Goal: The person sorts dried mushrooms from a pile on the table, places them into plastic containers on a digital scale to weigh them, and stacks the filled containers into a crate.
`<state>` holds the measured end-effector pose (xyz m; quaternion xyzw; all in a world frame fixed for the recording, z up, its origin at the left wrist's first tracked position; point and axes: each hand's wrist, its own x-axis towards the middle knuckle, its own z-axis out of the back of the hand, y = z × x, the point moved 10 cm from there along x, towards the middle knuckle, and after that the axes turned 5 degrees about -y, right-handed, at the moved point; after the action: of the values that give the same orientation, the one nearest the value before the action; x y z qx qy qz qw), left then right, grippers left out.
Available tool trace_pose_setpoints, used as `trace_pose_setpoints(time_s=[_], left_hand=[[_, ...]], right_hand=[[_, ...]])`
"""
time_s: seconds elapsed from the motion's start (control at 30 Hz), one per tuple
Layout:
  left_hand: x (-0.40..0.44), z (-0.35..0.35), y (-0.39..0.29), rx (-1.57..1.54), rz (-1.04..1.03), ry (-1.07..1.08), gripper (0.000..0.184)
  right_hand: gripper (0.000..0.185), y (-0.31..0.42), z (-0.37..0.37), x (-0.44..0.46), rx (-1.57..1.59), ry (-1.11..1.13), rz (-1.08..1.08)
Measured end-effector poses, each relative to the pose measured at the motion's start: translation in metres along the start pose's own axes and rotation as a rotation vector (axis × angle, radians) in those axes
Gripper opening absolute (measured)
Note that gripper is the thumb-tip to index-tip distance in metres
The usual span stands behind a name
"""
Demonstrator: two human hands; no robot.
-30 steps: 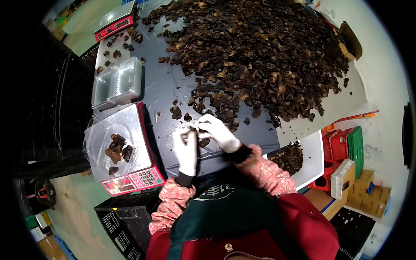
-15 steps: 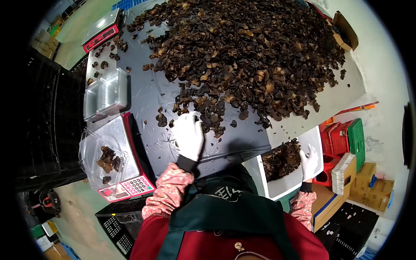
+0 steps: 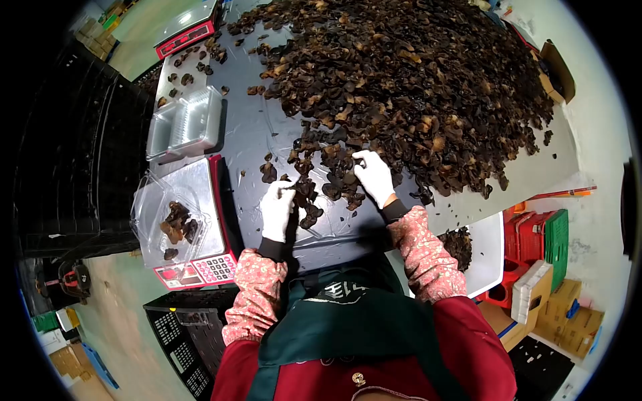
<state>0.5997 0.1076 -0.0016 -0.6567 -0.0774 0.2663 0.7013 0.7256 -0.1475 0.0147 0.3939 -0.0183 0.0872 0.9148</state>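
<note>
My left hand (image 3: 277,210), in a white glove, is at the near edge of the loose dark fungus pieces (image 3: 306,194); its fingers are bent together at a piece too small to make out. To the right, my right hand (image 3: 374,177), also gloved, has its thumb and fingertips closed at the front of the large fungus pile (image 3: 414,93). What lies between those fingertips is unclear. On the red scale (image 3: 217,227) at the left rests an open clear plastic box (image 3: 147,217) with a few fungus pieces (image 3: 175,224) inside.
Stacked clear trays (image 3: 184,127) stand behind the scale, and a second scale (image 3: 187,33) is at the back left. A white bin (image 3: 491,250) with fungus sits at the right, beside red and green crates (image 3: 555,247). Black crates (image 3: 187,341) are below the table's left side.
My right hand has come from the white bin back to the front of the pile. Several fungus pieces now lie nearer the table's front edge, beside my left hand, whose fingers have bent.
</note>
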Motion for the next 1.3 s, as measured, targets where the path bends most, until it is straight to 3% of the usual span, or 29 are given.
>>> trace_pose_setpoints(time_s=[0.07,0.1,0.23,0.3,0.47,0.57,0.63,0.7,0.77,0.8,0.83,0.87,0.9,0.93,0.97,1.03,1.1,1.13,1.17,1.2,1.23,1.3], left_hand=[[0.0,0.01,-0.005,-0.152,-0.022,-0.014,0.014],[0.0,0.015,-0.011,-0.163,-0.05,-0.025,0.015],[-0.022,-0.001,-0.041,-0.392,0.023,0.066,0.017],[-0.027,-0.018,-0.042,-0.231,0.014,0.072,0.018],[-0.072,-0.105,-0.058,-0.246,-0.007,0.279,0.018],[-0.085,-0.138,-0.07,-0.149,0.028,0.346,0.017],[-0.098,-0.172,-0.068,-0.198,-0.141,0.463,0.016],[-0.122,-0.212,-0.061,0.045,-0.181,0.608,0.017],[-0.161,-0.255,-0.087,0.092,-0.743,0.689,0.034],[-0.181,-0.28,-0.079,-0.163,-0.526,0.918,0.039],[-0.205,-0.298,-0.073,-0.418,-0.29,1.127,0.044],[-0.215,-0.305,-0.071,-0.419,-0.287,1.131,0.044],[-0.224,-0.308,-0.077,-0.292,-0.478,1.072,0.044],[-0.229,-0.308,-0.083,-0.163,-0.667,1.001,0.045],[-0.205,-0.287,-0.089,-0.179,-0.66,0.867,0.031],[-0.158,-0.24,-0.099,-0.205,-0.629,0.599,0.013],[-0.088,-0.148,-0.102,0.406,-0.888,0.139,0.01],[-0.086,-0.142,-0.1,0.472,-0.853,0.133,0.013],[-0.058,-0.107,-0.088,0.827,-0.782,-0.02,0.023],[-0.047,-0.103,-0.071,0.98,-0.783,-0.019,0.033],[-0.046,-0.102,-0.067,0.995,-0.806,-0.038,0.033],[-0.033,-0.116,-0.055,1.189,-0.742,0.118,0.033]], right_hand=[[0.028,-0.005,0.015,0.001,0.236,-0.001,-0.087],[0.026,-0.013,0.013,-0.009,0.642,0.161,-0.308],[0.027,-0.003,0.026,-0.031,1.51,0.219,-0.461],[0.026,0.007,0.021,-0.055,1.737,0.234,-0.644],[0.029,0.027,0.002,-0.106,1.687,0.476,-0.586],[0.033,0.028,0.037,-0.133,1.453,0.321,-0.703],[0.035,-0.006,0.052,-0.148,1.455,0.185,-0.682],[0.036,-0.031,0.087,-0.158,1.079,0.017,-0.486],[0.035,-0.048,0.137,-0.175,0.617,-0.16,-0.327],[0.032,-0.051,0.173,-0.186,0.34,-0.356,-0.194],[0.029,-0.083,0.195,-0.206,0.531,-0.507,-0.289],[0.027,-0.115,0.215,-0.228,0.725,-0.682,-0.354],[0.028,-0.172,0.202,-0.259,1.402,-0.772,-0.649],[0.031,-0.209,0.223,-0.286,1.335,-0.728,-0.703],[0.035,-0.243,0.237,-0.308,1.272,-0.677,-0.754],[0.038,-0.291,0.245,-0.353,1.189,-0.886,-0.921],[0.033,-0.333,0.239,-0.385,1.417,-0.875,-0.954],[0.026,-0.329,0.242,-0.388,1.394,-1.014,-0.988],[0.017,-0.298,0.226,-0.343,1.496,-0.724,-0.783],[0.012,-0.264,0.212,-0.307,1.564,-0.586,-0.715],[0.01,-0.274,0.207,-0.309,1.713,-0.636,-0.696],[0.042,-0.183,0.19,-0.238,1.266,-0.386,-0.529]])
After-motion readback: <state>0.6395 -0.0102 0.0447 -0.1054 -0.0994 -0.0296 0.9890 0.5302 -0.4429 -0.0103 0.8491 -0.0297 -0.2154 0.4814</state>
